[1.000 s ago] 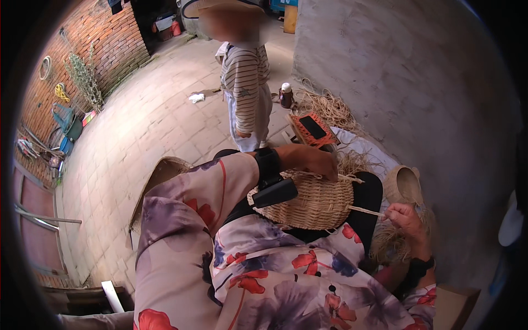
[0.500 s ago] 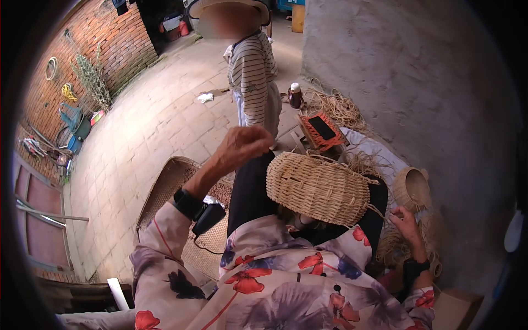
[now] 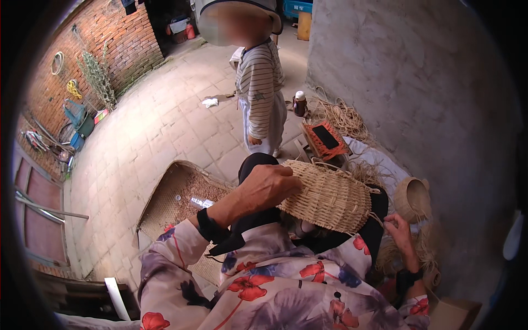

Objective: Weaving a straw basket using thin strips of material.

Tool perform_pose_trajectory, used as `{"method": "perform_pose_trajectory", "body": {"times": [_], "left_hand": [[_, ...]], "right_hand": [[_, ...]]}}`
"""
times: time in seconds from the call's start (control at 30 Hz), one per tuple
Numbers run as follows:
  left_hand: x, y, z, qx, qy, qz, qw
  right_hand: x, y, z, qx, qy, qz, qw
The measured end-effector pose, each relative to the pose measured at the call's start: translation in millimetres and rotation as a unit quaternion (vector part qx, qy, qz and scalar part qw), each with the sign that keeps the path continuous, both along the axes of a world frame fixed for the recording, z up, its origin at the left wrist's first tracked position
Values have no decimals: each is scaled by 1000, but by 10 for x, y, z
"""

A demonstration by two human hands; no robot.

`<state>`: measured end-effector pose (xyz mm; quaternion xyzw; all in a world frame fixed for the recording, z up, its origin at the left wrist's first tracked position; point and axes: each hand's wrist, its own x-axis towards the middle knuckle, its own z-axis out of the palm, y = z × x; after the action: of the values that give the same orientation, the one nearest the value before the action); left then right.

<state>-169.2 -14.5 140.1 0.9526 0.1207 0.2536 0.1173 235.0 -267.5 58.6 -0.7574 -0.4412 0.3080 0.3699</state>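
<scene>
A woven straw basket (image 3: 333, 198) lies on its side across my dark-trousered lap. My left hand (image 3: 269, 186) is at its left end, the fingers curled down against the weave; what they pinch, if anything, is hidden. Beyond the basket's right end, my right hand (image 3: 400, 231) is closed, thumb and fingertips together at a thin straw cord (image 3: 377, 218) that trails from the basket's edge.
A flat woven tray (image 3: 159, 201) with brownish grains sits at my left. A child (image 3: 258, 93) stands ahead. An orange-topped stool (image 3: 325, 138), a thermos (image 3: 300, 103), coiled straw rope (image 3: 346, 118) and a second basket (image 3: 411, 199) lie along the grey wall.
My left hand has come down and right from above my knee onto the basket's left end. The basket has tilted slightly. My right hand has shifted a little, and the view has turned slightly.
</scene>
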Motion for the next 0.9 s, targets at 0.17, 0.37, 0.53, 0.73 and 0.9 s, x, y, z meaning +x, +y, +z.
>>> {"method": "perform_pose_trajectory", "body": {"times": [0.17,0.37,0.53,0.73,0.9], "left_hand": [[9,-43,98,30,60,25,997],[111,115,140,-86,99,1,991],[71,202,49,-161,66,-69,982],[13,408,-2,-311,81,-136,937],[-10,236,-154,-237,-46,-43,969]], "right_hand": [[-84,-17,21,6,-20,8,1000],[-192,39,86,7,-5,13,1000],[-311,119,292,11,6,29,999],[-395,432,578,27,45,15,998],[-572,659,761,42,53,27,997]]}}
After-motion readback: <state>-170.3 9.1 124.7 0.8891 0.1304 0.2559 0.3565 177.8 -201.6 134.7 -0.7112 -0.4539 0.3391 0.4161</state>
